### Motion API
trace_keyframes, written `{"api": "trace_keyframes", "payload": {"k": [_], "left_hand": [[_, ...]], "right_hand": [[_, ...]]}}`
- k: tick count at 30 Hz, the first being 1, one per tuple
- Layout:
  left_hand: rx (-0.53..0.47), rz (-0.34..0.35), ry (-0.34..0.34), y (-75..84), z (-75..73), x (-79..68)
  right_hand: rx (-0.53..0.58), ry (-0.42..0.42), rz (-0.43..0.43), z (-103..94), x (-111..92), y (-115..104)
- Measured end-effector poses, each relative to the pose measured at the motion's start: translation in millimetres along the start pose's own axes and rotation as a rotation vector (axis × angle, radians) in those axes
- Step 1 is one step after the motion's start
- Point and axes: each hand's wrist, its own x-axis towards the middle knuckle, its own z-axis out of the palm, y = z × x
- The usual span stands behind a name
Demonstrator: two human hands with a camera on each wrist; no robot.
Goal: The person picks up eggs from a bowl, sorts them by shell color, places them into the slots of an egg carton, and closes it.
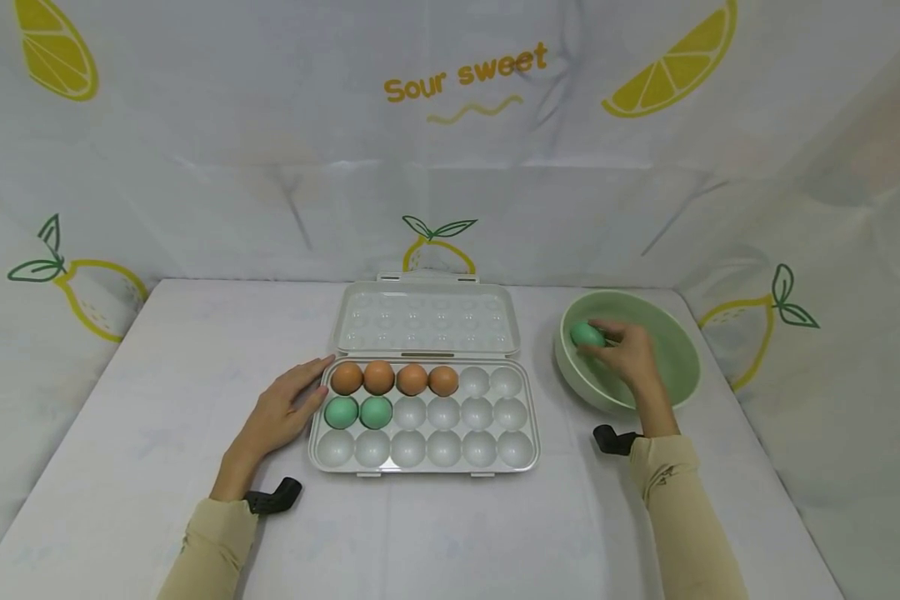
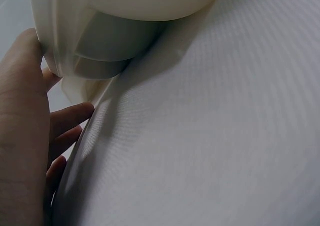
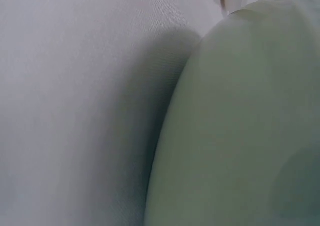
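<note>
L hand (image 1: 281, 408), fingers loose & extended, touches L edge of egg tray (image 1: 444, 448); lid (image 1: 427, 317) open behind. Back row, from L: 4 brown eggs (image 1: 378, 377); mid row: 2 green eggs (image 1: 376, 412). R hand (image 1: 628, 354) pinches 3rd green egg (image 1: 587, 335) nr L side of bowl (image 1: 678, 362); can't tell if in/above.

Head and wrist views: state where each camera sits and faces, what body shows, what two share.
Head: on the head, facing forward and down at the egg box and bowl; left grip, right grip and sleeves show.
Left wrist: on that wrist, facing the egg box's side; part of the left grip shows.
Right wrist: on that wrist, facing the bowl's outer wall; no right grip shows.
Shared: head and left wrist both see egg box and left grip.
</note>
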Motion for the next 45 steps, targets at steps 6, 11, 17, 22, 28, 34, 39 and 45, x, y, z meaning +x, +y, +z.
{"api": "trace_keyframes", "payload": {"k": [6,11,17,22,28,34,39,45], "left_hand": [[-0.005,0.007,-0.004,0.7,-0.8,0.9],[0.003,0.003,-0.009,0.3,-1.7,0.5],[0.004,0.003,-0.01,0.1,-1.5,0.3],[0.002,-0.008,-0.015,0.6,-1.0,0.3],[-0.002,-0.008,-0.014,1.8,-1.4,0.3],[-0.004,-0.001,-0.007,1.6,-1.3,-0.6],[0.0,-0.011,-0.014,0.5,-1.0,-0.8],[0.001,-0.006,-0.005,1.0,-0.5,0.2]], "right_hand": [[0.058,-0.07,-0.063,3.1,3,1],[0.058,-0.102,-0.081,4.2,4,2],[0.043,-0.108,-0.114,5.2,5,3],[0.09,-0.098,-0.108,6.0,4,3],[0.14,-0.092,-0.093,4.8,3,1],[0.152,-0.054,-0.101,3.6,-1,-3],[0.192,-0.008,-0.129,2.6,-3,-6],[0.255,0.034,-0.145,3.4,-5,-10]]}}
